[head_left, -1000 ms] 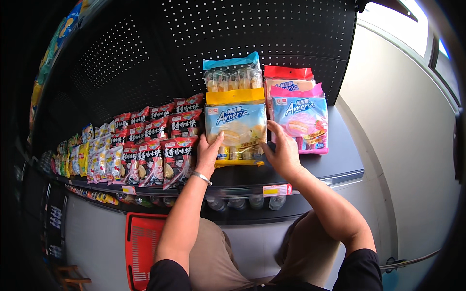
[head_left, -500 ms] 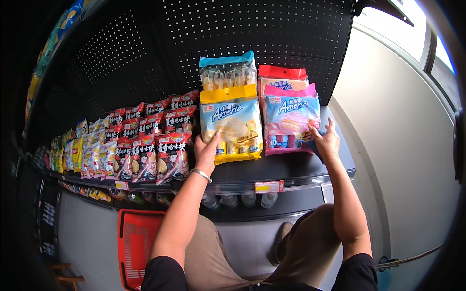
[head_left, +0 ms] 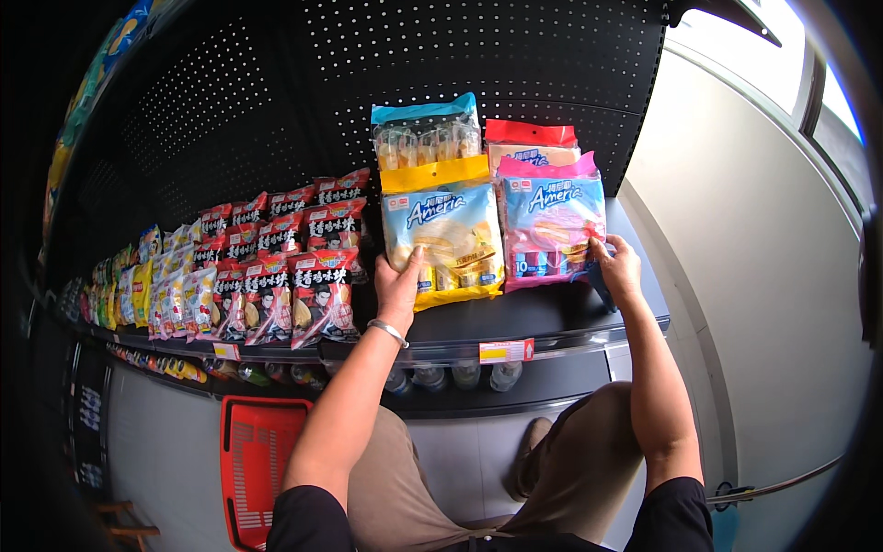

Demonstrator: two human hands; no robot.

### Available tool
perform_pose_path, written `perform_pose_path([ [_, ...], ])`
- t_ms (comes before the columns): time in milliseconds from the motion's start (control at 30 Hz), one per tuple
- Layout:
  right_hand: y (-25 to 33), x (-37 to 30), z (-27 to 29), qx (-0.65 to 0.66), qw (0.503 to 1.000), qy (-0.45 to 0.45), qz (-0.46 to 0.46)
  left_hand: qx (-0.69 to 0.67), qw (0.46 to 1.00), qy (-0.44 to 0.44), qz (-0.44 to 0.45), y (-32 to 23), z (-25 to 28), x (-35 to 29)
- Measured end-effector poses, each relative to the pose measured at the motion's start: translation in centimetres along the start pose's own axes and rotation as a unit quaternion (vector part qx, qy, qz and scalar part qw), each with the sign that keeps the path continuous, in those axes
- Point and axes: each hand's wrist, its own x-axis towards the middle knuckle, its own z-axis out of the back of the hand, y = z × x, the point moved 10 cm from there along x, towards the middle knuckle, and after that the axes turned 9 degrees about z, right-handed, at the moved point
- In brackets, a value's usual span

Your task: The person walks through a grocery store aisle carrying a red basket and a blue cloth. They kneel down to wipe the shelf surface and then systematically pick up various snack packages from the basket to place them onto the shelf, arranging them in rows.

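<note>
A yellow-and-blue bag of wrapped cakes (head_left: 445, 216) stands tilted back on the dark shelf (head_left: 561, 322). My left hand (head_left: 397, 293) is closed on its lower left edge, thumb on the front. Beside it leans a pink-and-blue bag of cakes (head_left: 552, 221), its left edge partly behind the yellow one. My right hand (head_left: 620, 269) is closed on the lower right edge of the pink bag. Something dark blue (head_left: 600, 287) shows under that hand; its kind I cannot make out. Behind stand a blue-topped clear bag (head_left: 426, 132) and a red-topped bag (head_left: 531, 134).
Rows of red-and-black snack bags (head_left: 322, 299) stand left of my left hand, with smaller colourful packets (head_left: 168, 304) farther left. A black perforated panel (head_left: 515, 64) backs the shelf. Bottles (head_left: 466, 373) stand below. A red basket (head_left: 241, 474) is at lower left, a pale wall (head_left: 763, 276) at right.
The yellow bag has shifted slightly right with my left hand and now overlaps the pink bag's edge. My right hand's raised fingers have closed in on the pink bag's side.
</note>
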Motion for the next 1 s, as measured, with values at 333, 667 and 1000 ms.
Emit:
perform_pose_path([
  [333,-0.1,0.1,0.1,-0.008,1.000,-0.010,-0.002,0.018,1.000,-0.019,-0.013,0.3,0.2,0.2],
  [667,1.0,-0.2,1.5,-0.017,0.997,-0.068,0.026,-0.017,0.998,0.055,0.040,-0.6,-0.4,-0.2],
  [1000,1.8,-0.5,2.5,-0.034,0.994,-0.103,0.027,-0.023,0.996,0.054,0.065,-0.8,1.2,-0.2],
])
